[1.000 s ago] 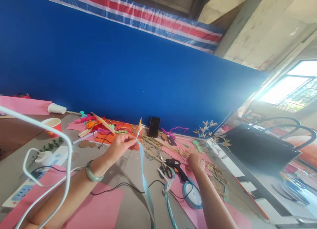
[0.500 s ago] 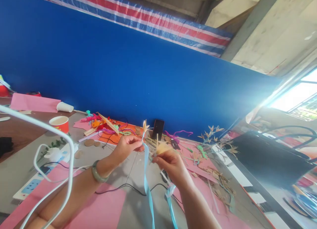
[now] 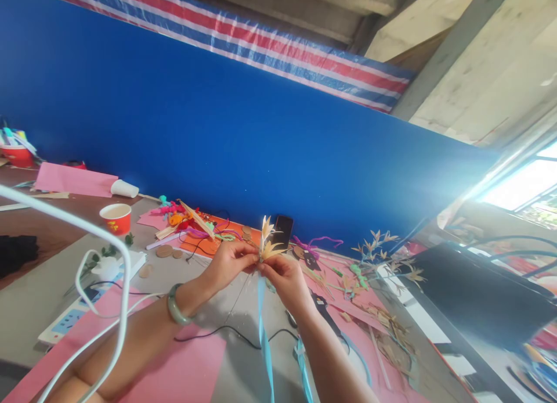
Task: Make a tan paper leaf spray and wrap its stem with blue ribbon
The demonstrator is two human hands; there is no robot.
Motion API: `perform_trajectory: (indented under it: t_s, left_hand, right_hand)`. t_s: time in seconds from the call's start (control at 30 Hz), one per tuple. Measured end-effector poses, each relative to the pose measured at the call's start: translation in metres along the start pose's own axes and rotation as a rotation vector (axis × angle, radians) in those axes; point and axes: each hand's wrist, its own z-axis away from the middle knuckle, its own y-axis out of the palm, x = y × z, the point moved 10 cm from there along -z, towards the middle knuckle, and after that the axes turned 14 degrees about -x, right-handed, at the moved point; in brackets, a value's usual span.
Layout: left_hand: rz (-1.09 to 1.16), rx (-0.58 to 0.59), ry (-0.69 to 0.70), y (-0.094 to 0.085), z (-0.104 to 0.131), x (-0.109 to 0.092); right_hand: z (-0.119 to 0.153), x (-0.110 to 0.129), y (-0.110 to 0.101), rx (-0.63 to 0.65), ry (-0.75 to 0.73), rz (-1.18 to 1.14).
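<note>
My left hand (image 3: 232, 263), with a green bangle (image 3: 176, 304) on the wrist, pinches the stem of a straw-coloured flower (image 3: 266, 229). My right hand (image 3: 282, 275) meets it fingertip to fingertip and holds a second pale flower (image 3: 273, 251) against that stem. A light-blue ribbon (image 3: 263, 327) hangs down from the join between the fingers. Another blue length (image 3: 301, 362) hangs or lies beside my right forearm. The stems themselves are mostly hidden by my fingers.
A power strip (image 3: 65, 321) and white cable (image 3: 126, 298) are at the left, near a paper cup (image 3: 116, 220). Behind my hands stands a phone (image 3: 282, 231). Dried flowers (image 3: 378, 246) and husk scraps (image 3: 387, 321) lie at the right, before a black bag (image 3: 478, 292).
My right hand has moved left and up with its pale flower, which now sits beside the flower in my left hand. The two hands now touch.
</note>
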Motion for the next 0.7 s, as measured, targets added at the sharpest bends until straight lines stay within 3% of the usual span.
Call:
perform_trajectory:
  t_s: [0.47, 0.7]
  left_hand:
    - [0.041, 0.034, -0.050, 0.0015, 0.0015, -0.0005]
    - [0.062, 0.070, -0.060, 0.0067, 0.0067, -0.0064]
  right_hand:
    - [-0.0016, 0.0067, -0.0035, -0.086, 0.037, -0.143]
    - [-0.0027, -0.0008, -0.0011, -0.119, 0.039, -0.307]
